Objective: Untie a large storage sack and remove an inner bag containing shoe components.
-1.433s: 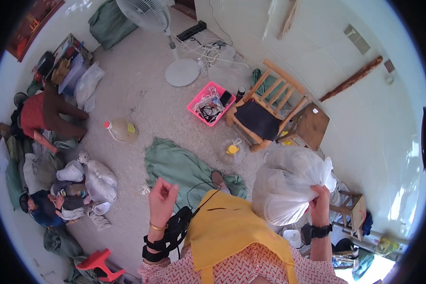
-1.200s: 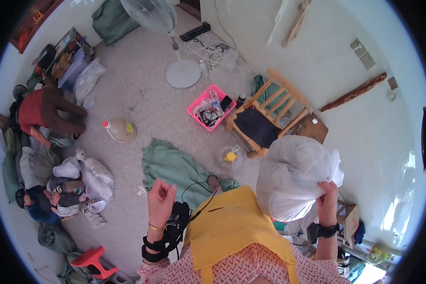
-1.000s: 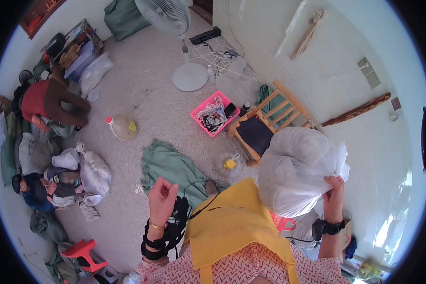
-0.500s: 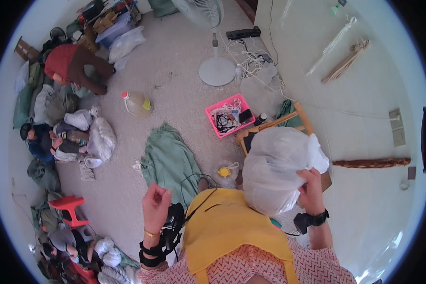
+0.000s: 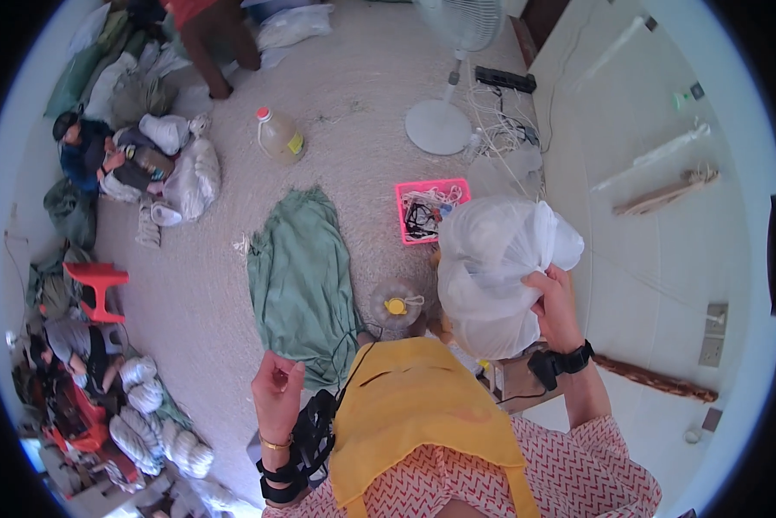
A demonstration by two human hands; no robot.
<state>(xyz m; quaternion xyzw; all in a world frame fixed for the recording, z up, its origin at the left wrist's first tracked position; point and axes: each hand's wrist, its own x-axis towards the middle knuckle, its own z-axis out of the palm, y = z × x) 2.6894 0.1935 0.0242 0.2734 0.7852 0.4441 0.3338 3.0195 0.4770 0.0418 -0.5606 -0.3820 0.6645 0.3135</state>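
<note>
My right hand [image 5: 559, 312] is closed round the gathered neck of a full white plastic bag [image 5: 492, 276], held up at the right in front of me. Its contents are blurred by the film. My left hand [image 5: 277, 395] is raised with curled fingers by the near end of a green cloth sack [image 5: 300, 276] that lies on the floor. Whether anything is pinched in those fingers is hidden. Both wrists wear black straps. Between the sack and the bag stands a clear plastic jug with a yellow cap [image 5: 395, 306].
A pink basket of cords [image 5: 403, 235] sits beyond the bag. Farther off are a standing fan [image 5: 440, 128], tangled cables and a red-capped jug [image 5: 281, 142]. Along the left are seated people, sacks and a red stool [image 5: 99, 281]. Another person in brown trousers [image 5: 224, 52] stands at the back.
My view has turned, so the room sits differently in it. The white bag, still in my right hand, has moved slightly left and now hides the wooden chair. My left hand stays raised and curled.
</note>
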